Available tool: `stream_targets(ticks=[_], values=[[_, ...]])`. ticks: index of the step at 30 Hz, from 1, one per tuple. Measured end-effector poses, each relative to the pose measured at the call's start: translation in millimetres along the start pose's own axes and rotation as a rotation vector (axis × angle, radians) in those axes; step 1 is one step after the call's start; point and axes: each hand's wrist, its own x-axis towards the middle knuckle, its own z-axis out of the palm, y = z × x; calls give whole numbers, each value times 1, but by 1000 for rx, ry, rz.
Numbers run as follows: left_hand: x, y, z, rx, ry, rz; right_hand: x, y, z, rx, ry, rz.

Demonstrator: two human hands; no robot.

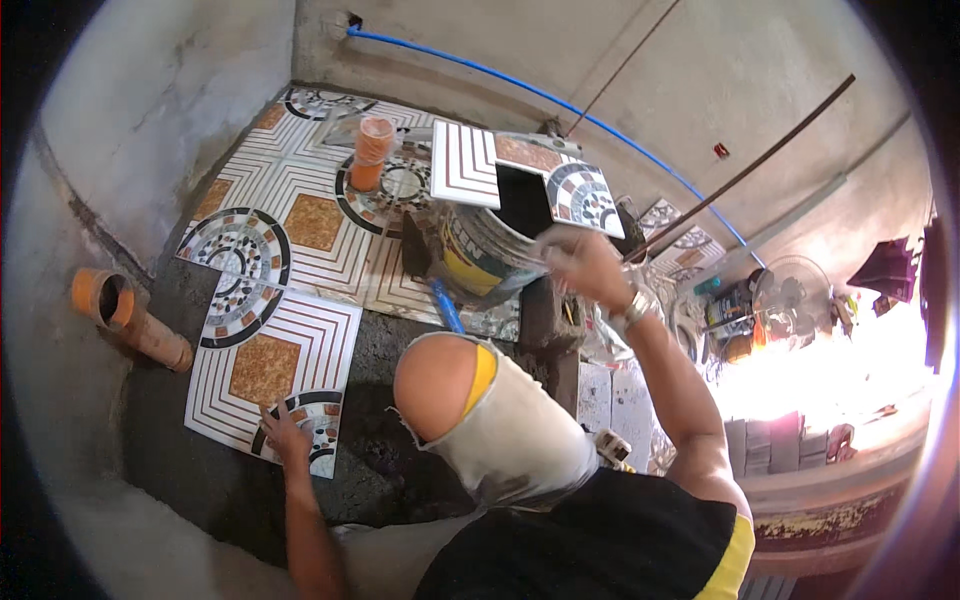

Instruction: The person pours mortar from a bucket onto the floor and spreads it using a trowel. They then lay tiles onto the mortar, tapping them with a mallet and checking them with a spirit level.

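- While the left hand (288,437) spreads its fingers wide over the near edge of a patterned floor tile (265,368), the right hand (585,265) hovers or rests just at the right side of the bucket (485,262); it is blurred, and I cannot tell whether it grips anything.
- That floor tile lies left of the bucket and nearer the person: a flat, smooth-faced piece with nested angular stripes, a mottled brown square and dark-edged arcs filled with pebble shapes.
- The bucket is round, of plastic by its look, dark with a yellow patch and smeared with grey.
- Across the bucket's mouth sits a notched tile (465,165), striped at its left and arc-patterned at its right, a squared gap showing the dark inside.
- Left of the bucket and beyond it, laid tiles (320,265) of the same pattern cover the floor.
- Among them, left of the bucket, an orange pipe (367,172) stands upright, its top wrapped in filmy material.
- Against the bucket's left side is a trowel (447,306) with a dark blade and a smooth blue handle.
- Nearer the person than the bucket, grey mortar (372,385) spreads wet-looking and lumpy.
- Far left of the bucket, a branched orange pipe fitting (150,333) leans by the rough wall (120,150).
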Motion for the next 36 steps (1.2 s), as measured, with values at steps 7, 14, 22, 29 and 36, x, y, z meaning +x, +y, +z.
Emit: stream_targets(ticks=[7,14,22,29,36], values=[[5,3,-2,-54,-3,-13,241,71,-164,-522,766,8],[17,4,11,-129,-85,-178,460,238,-179,-1487,-160,-194],[22,15,16,-38,10,-15,510,265,-57,-445,-946,402],[27,15,25,62,-83,-80,452,297,14,-663,-1215,203],[17,25,33,54,166,-190,443,293,17,-668,-1111,127]])
